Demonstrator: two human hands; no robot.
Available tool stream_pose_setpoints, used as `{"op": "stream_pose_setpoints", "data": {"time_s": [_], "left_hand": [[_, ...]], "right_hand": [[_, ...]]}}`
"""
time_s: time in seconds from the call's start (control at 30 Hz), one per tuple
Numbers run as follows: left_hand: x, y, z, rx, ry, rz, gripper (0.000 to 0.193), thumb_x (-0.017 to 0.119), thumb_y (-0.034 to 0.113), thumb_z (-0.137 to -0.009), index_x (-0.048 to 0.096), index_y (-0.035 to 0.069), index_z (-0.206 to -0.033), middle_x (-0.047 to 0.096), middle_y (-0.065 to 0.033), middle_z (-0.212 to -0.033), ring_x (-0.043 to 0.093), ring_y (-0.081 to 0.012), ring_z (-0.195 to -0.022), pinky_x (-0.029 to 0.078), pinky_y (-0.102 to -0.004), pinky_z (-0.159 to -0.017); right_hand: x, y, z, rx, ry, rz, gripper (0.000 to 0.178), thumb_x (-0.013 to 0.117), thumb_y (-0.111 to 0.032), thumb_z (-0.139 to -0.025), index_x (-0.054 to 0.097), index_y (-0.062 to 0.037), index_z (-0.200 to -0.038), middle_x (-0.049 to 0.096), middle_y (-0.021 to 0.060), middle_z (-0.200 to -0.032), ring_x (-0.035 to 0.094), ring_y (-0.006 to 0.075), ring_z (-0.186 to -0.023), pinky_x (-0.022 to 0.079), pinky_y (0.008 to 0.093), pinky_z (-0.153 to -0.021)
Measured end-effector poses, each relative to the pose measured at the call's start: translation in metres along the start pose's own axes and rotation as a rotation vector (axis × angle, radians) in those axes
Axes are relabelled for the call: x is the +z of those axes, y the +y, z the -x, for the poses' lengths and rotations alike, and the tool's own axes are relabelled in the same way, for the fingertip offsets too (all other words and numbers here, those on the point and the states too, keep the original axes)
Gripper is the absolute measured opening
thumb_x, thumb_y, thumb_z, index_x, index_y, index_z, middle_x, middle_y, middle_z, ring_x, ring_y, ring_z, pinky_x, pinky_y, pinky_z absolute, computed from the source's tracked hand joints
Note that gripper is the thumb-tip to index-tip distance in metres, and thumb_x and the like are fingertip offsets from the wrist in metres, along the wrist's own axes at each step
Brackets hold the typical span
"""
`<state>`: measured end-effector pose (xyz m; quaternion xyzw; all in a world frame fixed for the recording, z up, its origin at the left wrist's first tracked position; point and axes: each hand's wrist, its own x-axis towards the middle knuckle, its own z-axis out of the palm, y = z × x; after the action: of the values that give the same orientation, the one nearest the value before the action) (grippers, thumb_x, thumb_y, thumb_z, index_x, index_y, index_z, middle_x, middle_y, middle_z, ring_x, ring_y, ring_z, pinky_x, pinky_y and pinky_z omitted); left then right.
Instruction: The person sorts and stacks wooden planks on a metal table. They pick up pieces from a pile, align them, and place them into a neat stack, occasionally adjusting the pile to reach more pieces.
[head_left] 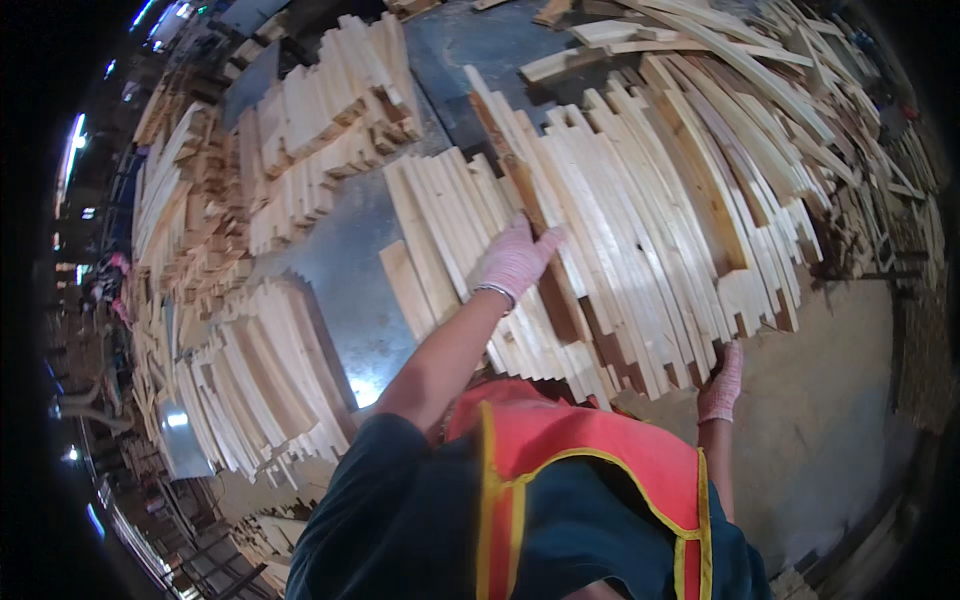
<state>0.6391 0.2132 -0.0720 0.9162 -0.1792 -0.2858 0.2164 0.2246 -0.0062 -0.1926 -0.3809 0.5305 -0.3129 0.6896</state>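
Your left hand (518,258) is straddling the brown-edged board (520,180) at one o'clock; your right hand (722,385) is resting beside the pale strips (625,235) at four. Whether either is clamping, I cannot tell. The board is probably feeling stiff, rough, light, its mid-length edges offering hold.

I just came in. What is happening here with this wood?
A person in a red apron works over rows of pale wooden strips on a grey metal surface. The gloved left hand is on a strip with a brown side; how firmly it holds is unclear. The gloved right hand is at the strips' near ends. More wood lies to the left.
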Motion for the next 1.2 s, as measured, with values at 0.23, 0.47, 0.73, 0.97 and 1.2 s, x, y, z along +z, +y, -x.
{"op": "stream_pose_setpoints", "data": {"time_s": [0.23, 0.47, 0.73, 0.97, 1.2], "left_hand": [[-0.001, -0.010, -0.006, -0.098, 0.056, 0.217, 0.093, 0.063, 0.055, -0.096, 0.034, -0.008, -0.156, 0.057, -0.0306, -0.144, 0.056, -0.0392, -0.136, 0.043, -0.0407, -0.113], [-0.050, -0.097, -0.062, -0.075, -0.016, 0.547, 0.069, 0.063, 0.048, -0.098, 0.054, -0.003, -0.143, 0.068, -0.0154, -0.127, 0.065, -0.0259, -0.113, 0.049, -0.0363, -0.100], [-0.056, -0.108, -0.036, 0.012, -0.066, 0.468, 0.067, 0.062, 0.057, -0.097, 0.062, 0.004, -0.137, 0.071, -0.0192, -0.124, 0.067, -0.0309, -0.118, 0.050, -0.0373, -0.102], [-0.074, -0.091, -0.032, -0.091, -0.334, 0.954, 0.061, 0.084, 0.023, -0.084, 0.061, -0.003, -0.134, 0.070, -0.0137, -0.118, 0.063, -0.0258, -0.111, 0.049, -0.0388, -0.104], [-0.091, -0.112, -0.015, -0.109, -0.166, 0.744, 0.066, 0.085, 0.032, -0.080, 0.063, -0.011, -0.125, 0.070, -0.0123, -0.104, 0.064, -0.0227, -0.097, 0.053, -0.0350, -0.092]], "right_hand": [[0.035, -0.045, 0.079, 0.313, -0.180, 0.126, 0.047, 0.067, -0.030, -0.100, 0.060, -0.0056, -0.140, 0.068, 0.0082, -0.130, 0.064, 0.0173, -0.118, 0.051, 0.0324, -0.099], [0.146, -0.011, 0.143, 0.306, -0.777, 0.844, 0.069, 0.075, -0.021, -0.097, 0.044, 0.0035, -0.153, 0.070, 0.0109, -0.120, 0.065, 0.0155, -0.111, 0.053, 0.0345, -0.097], [0.263, -0.068, 0.039, 0.134, -0.682, 0.845, 0.095, 0.077, -0.044, -0.092, 0.030, 0.0036, -0.160, 0.066, 0.0141, -0.117, 0.065, 0.0185, -0.097, 0.055, 0.0318, -0.085], [0.281, -0.016, 0.008, -0.117, -0.743, 0.781, 0.077, 0.080, -0.034, -0.092, 0.042, -0.0009, -0.150, 0.065, 0.0168, -0.133, 0.064, 0.0265, -0.114, 0.051, 0.0373, -0.101], [0.302, -0.009, 0.014, -0.028, -0.655, 0.821, 0.069, 0.077, -0.031, -0.095, 0.045, -0.0023, -0.149, 0.068, 0.0136, -0.127, 0.065, 0.0208, -0.110, 0.052, 0.0374, -0.097]]}}
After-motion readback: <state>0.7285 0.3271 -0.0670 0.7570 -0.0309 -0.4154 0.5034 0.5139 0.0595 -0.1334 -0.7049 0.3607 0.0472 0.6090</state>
